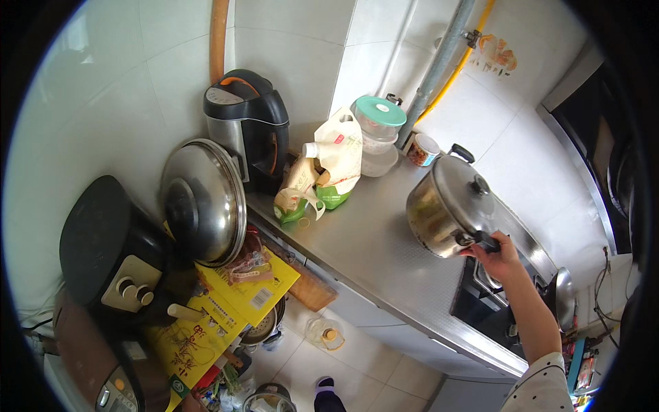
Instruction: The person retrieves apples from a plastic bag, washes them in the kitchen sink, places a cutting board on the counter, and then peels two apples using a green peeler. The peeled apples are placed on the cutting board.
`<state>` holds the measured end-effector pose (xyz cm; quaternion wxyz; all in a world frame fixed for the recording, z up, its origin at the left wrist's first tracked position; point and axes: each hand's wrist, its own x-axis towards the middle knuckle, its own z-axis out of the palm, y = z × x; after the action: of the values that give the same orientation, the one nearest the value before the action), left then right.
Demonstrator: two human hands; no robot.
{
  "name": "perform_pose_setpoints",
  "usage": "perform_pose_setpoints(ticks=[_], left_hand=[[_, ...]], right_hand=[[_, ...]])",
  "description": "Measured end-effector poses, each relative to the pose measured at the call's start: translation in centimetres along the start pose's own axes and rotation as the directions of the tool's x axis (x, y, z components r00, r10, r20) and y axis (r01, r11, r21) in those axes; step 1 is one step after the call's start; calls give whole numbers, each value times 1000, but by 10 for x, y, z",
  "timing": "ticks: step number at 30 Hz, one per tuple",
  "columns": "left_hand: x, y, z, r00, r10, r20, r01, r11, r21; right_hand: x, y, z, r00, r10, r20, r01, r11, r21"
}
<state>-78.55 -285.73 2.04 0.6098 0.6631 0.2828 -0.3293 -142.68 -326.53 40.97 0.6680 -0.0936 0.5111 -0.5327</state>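
Observation:
My right hand (497,260) grips the near black side handle of a stainless steel stockpot (432,213). A metal lid (466,190) with a black knob covers the pot, and its other side handle (462,153) points towards the wall. The pot is over the steel countertop (360,237), beside the gas stove (484,293); whether its base touches the surface I cannot tell. My left hand is out of view.
Behind the pot stand a printed tub (423,149), stacked plastic containers (380,121) and bagged bottles (337,154). An electric hot-water pot (247,123), a large domed lid (203,203) and a black air fryer (113,247) are at left. A plastic jug (324,332) is on the floor.

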Motion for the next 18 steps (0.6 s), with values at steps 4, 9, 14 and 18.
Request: perform_pose_setpoints(ticks=[4, 9, 14, 18], left_hand=[[-15, 1, -2, 1000, -8, 29, 9, 999, -39], [-34, 0, 10, 996, -30, 86, 38, 995, -94], [-50, -24, 22, 995, -46, 86, 62, 977, -202], [-96, -46, 45, 996, -82, 19, 84, 985, -151]], right_hand=[[16, 31, 11, 998, -64, 16, 65, 993, -98], [35, 57, 19, 991, -132, 8, 132, 984, -123], [34, 52, 25, 991, -98, 88, 116, 966, -229], [34, 53, 31, 993, -51, 109, 78, 963, -257]])
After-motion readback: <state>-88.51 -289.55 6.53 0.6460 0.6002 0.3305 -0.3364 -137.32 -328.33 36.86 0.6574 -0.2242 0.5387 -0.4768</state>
